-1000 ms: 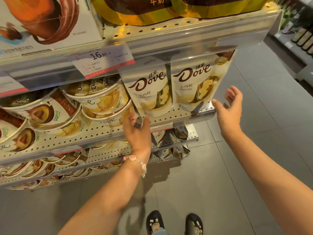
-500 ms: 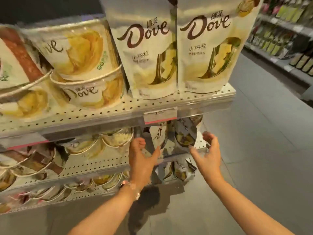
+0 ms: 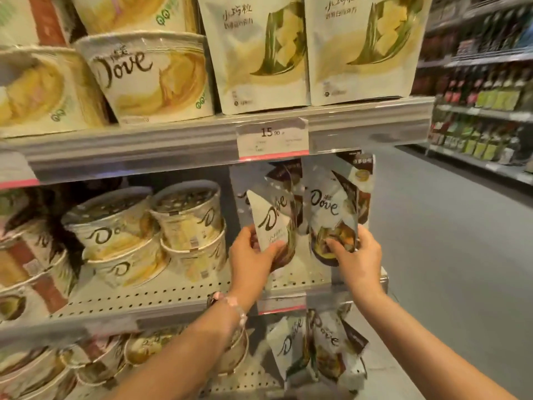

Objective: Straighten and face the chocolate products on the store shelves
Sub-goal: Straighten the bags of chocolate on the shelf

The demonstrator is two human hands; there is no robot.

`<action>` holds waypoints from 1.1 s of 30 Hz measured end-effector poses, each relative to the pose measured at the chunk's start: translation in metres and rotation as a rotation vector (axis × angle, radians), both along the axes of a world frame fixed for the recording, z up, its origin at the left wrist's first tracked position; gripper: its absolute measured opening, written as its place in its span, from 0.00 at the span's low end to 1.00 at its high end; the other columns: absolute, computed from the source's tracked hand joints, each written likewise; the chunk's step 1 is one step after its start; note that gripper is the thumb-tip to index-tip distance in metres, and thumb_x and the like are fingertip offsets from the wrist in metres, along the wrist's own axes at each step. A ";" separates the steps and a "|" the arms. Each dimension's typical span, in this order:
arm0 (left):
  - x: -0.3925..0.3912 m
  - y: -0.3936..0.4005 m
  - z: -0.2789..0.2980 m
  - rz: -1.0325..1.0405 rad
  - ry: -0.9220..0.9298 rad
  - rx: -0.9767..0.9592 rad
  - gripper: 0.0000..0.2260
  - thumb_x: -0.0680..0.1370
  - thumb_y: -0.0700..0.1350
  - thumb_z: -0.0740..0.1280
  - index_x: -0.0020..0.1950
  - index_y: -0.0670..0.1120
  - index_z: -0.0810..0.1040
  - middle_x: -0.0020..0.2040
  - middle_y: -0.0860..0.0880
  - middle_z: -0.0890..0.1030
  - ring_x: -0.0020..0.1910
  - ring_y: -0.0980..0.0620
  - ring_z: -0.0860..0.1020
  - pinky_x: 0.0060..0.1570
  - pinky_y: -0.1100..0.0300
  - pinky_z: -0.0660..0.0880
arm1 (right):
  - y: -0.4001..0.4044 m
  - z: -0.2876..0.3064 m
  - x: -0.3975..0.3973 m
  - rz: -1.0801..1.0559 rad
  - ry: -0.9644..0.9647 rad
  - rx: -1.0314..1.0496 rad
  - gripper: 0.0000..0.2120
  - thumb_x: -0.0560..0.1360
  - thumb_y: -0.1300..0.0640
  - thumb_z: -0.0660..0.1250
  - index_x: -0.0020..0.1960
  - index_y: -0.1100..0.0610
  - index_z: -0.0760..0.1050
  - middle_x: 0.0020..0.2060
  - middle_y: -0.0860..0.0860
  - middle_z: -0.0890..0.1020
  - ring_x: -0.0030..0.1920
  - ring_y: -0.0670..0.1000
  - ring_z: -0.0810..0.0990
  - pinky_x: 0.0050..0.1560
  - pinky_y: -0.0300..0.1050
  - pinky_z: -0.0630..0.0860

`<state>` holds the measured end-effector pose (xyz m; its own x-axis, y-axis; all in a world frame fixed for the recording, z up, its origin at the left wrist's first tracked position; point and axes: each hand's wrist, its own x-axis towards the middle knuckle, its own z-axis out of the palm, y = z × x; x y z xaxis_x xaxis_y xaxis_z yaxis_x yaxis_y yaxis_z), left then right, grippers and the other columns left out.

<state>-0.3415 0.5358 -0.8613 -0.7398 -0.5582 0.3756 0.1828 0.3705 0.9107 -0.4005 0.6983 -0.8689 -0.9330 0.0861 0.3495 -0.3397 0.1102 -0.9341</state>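
Observation:
On the middle shelf (image 3: pixel 178 295) stand two white-and-brown Dove pouches. My left hand (image 3: pixel 251 259) grips the left pouch (image 3: pixel 274 217) at its lower edge; that pouch is tilted and turned sideways. My right hand (image 3: pixel 356 255) pinches the bottom of the right pouch (image 3: pixel 331 206), which faces roughly forward. Stacked Dove tubs (image 3: pixel 187 226) sit to the left on the same shelf. Two tall cream Dove pouches (image 3: pixel 259 53) stand upright on the shelf above.
A price tag (image 3: pixel 272 137) hangs on the upper shelf's rail. More Dove pouches (image 3: pixel 317 347) lean on the lower shelf. The shelf unit ends at the right; beyond lies grey aisle floor (image 3: pixel 447 255) and a far rack of bottles (image 3: pixel 490 96).
The view dropped from the upper shelf to the middle one. Both hands moved down and in, and each took hold of a pouch on the middle shelf.

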 end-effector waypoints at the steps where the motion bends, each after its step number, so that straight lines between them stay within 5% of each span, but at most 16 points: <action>1: 0.000 -0.002 0.002 -0.021 -0.009 -0.013 0.17 0.68 0.38 0.75 0.51 0.50 0.74 0.51 0.50 0.82 0.43 0.65 0.78 0.43 0.69 0.76 | 0.002 0.002 -0.002 0.038 -0.004 0.003 0.12 0.71 0.61 0.72 0.51 0.50 0.75 0.41 0.41 0.79 0.46 0.46 0.79 0.46 0.40 0.74; 4: 0.000 -0.010 0.006 -0.108 -0.062 -0.002 0.17 0.69 0.40 0.75 0.53 0.51 0.75 0.50 0.53 0.82 0.48 0.60 0.79 0.47 0.62 0.78 | 0.015 0.007 -0.011 0.141 -0.048 0.011 0.11 0.70 0.59 0.73 0.48 0.49 0.75 0.42 0.43 0.81 0.45 0.43 0.80 0.45 0.39 0.75; 7: 0.005 -0.025 0.012 -0.149 -0.115 -0.001 0.16 0.68 0.41 0.75 0.47 0.56 0.74 0.43 0.60 0.79 0.41 0.66 0.78 0.35 0.72 0.76 | 0.030 0.011 -0.021 0.212 -0.112 -0.025 0.10 0.69 0.59 0.74 0.45 0.49 0.76 0.40 0.43 0.82 0.42 0.40 0.80 0.37 0.32 0.75; 9: 0.008 -0.037 0.012 -0.174 -0.135 0.061 0.15 0.69 0.40 0.75 0.48 0.55 0.75 0.43 0.58 0.81 0.41 0.64 0.80 0.34 0.71 0.76 | 0.042 0.012 -0.028 0.261 -0.153 -0.038 0.09 0.69 0.59 0.74 0.46 0.50 0.77 0.41 0.44 0.83 0.42 0.41 0.82 0.35 0.31 0.76; 16: 0.018 -0.055 0.015 -0.287 -0.203 0.321 0.16 0.71 0.35 0.70 0.57 0.44 0.76 0.51 0.46 0.84 0.51 0.47 0.82 0.49 0.46 0.79 | 0.065 0.015 -0.042 0.452 -0.271 -0.048 0.14 0.69 0.61 0.72 0.54 0.57 0.76 0.48 0.52 0.85 0.48 0.50 0.84 0.49 0.46 0.79; 23: 0.015 -0.042 -0.003 -0.235 -0.128 0.350 0.20 0.68 0.33 0.73 0.57 0.46 0.77 0.49 0.49 0.84 0.50 0.52 0.82 0.43 0.59 0.80 | 0.068 0.013 -0.044 0.506 -0.318 -0.079 0.15 0.70 0.59 0.71 0.57 0.59 0.76 0.49 0.53 0.84 0.48 0.52 0.84 0.46 0.46 0.80; 33: 0.009 -0.049 -0.006 -0.209 -0.149 0.391 0.21 0.67 0.35 0.74 0.58 0.46 0.77 0.51 0.48 0.84 0.53 0.48 0.81 0.51 0.50 0.79 | 0.064 0.013 -0.045 0.499 -0.304 -0.091 0.15 0.72 0.58 0.69 0.58 0.58 0.75 0.51 0.53 0.83 0.50 0.51 0.83 0.51 0.47 0.79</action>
<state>-0.3329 0.4866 -0.8674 -0.8815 -0.4697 0.0479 0.0735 -0.0364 0.9966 -0.4452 0.7625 -0.8564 -0.9255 -0.3717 0.0721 -0.0456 -0.0797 -0.9958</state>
